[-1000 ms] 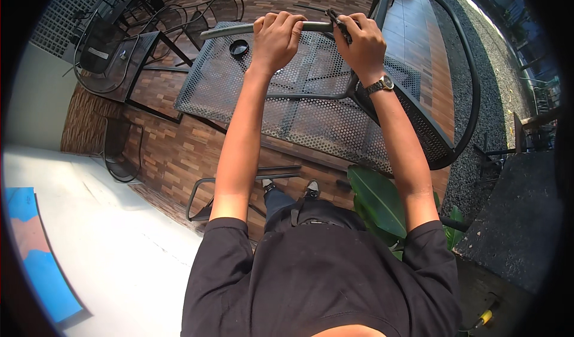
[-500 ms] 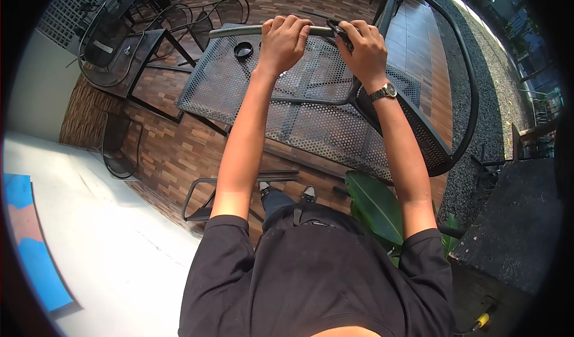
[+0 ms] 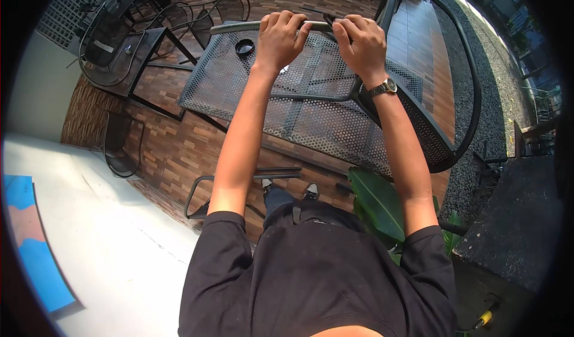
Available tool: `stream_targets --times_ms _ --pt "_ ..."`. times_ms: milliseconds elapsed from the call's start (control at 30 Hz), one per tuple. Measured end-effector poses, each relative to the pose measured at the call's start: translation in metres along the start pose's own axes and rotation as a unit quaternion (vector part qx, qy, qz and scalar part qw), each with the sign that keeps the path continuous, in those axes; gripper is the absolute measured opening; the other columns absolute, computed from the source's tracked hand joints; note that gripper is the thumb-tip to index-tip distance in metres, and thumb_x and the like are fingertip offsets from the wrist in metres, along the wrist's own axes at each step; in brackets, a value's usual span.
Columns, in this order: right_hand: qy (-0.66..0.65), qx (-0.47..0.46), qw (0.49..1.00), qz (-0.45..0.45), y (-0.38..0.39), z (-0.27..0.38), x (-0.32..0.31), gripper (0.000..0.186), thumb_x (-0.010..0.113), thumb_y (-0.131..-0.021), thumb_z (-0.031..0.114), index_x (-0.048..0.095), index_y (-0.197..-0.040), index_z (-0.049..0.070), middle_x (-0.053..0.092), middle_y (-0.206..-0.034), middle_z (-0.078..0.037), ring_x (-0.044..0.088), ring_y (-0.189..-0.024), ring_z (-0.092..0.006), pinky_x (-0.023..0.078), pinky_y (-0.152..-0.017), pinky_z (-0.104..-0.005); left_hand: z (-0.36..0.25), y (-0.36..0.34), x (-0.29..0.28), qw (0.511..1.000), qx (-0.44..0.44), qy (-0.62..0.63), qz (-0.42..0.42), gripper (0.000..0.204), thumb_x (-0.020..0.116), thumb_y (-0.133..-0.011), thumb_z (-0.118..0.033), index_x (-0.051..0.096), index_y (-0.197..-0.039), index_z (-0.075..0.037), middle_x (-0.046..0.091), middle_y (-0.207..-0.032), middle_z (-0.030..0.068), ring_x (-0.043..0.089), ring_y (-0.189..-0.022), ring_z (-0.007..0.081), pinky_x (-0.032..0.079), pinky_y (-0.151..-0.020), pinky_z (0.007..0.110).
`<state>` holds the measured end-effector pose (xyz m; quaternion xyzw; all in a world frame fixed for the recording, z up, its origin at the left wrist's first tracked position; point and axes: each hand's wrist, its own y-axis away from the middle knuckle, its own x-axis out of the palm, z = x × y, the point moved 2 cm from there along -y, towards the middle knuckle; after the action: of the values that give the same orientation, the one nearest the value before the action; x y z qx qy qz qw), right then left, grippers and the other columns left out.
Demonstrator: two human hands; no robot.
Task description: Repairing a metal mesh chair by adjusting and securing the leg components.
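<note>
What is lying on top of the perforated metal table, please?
On the perforated metal table lies a small round black dish. The left hand and right hand grip a grey metal bar above its far edge and hide whatever lies below them.

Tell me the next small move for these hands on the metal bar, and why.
Probably steady the grey metal bar with the left hand. The right hand pinches a small dark tool at the bar, above the perforated metal table.

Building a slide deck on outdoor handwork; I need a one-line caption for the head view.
Both hands, left hand and right hand, grip a grey bar above a perforated metal table.
</note>
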<state>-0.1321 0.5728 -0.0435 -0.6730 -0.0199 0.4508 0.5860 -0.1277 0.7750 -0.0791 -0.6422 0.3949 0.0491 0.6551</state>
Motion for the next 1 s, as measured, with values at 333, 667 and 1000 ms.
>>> stream_targets --times_ms 333,667,1000 --pt "0.133 0.000 0.991 -0.008 -0.015 0.024 0.032 0.017 0.070 -0.085 0.033 0.074 -0.091 0.018 0.071 -0.093 0.005 0.067 -0.090 -0.0216 0.054 -0.080 -0.0416 0.014 0.010 0.002 0.999 -0.019 -0.026 -0.030 0.027 0.057 -0.100 -0.037 0.067 -0.108 -0.014 0.059 -0.100 0.0033 0.053 -0.101 0.0241 0.035 -0.100 0.042" --pt "0.088 -0.016 0.996 0.007 -0.024 0.020 0.033 0.026 0.076 -0.079 0.036 0.077 -0.098 0.019 0.069 -0.111 0.000 0.067 -0.102 -0.0254 0.055 -0.088 -0.0429 0.032 0.010 0.006 0.999 -0.015 0.016 -0.038 0.027 0.054 -0.102 -0.036 0.066 -0.112 -0.013 0.060 -0.104 0.0034 0.053 -0.103 0.0244 0.034 -0.099 0.041" --pt "0.177 0.062 0.981 0.045 -0.033 0.029 0.053 0.030 0.067 -0.087 0.043 0.078 -0.102 0.019 0.073 -0.106 0.001 0.069 -0.091 -0.0254 0.050 -0.091 -0.0458 0.045 0.012 0.006 0.997 -0.043 0.004 -0.061 0.027 0.058 -0.099 -0.037 0.066 -0.108 -0.013 0.058 -0.102 0.0040 0.052 -0.103 0.0250 0.034 -0.101 0.044"
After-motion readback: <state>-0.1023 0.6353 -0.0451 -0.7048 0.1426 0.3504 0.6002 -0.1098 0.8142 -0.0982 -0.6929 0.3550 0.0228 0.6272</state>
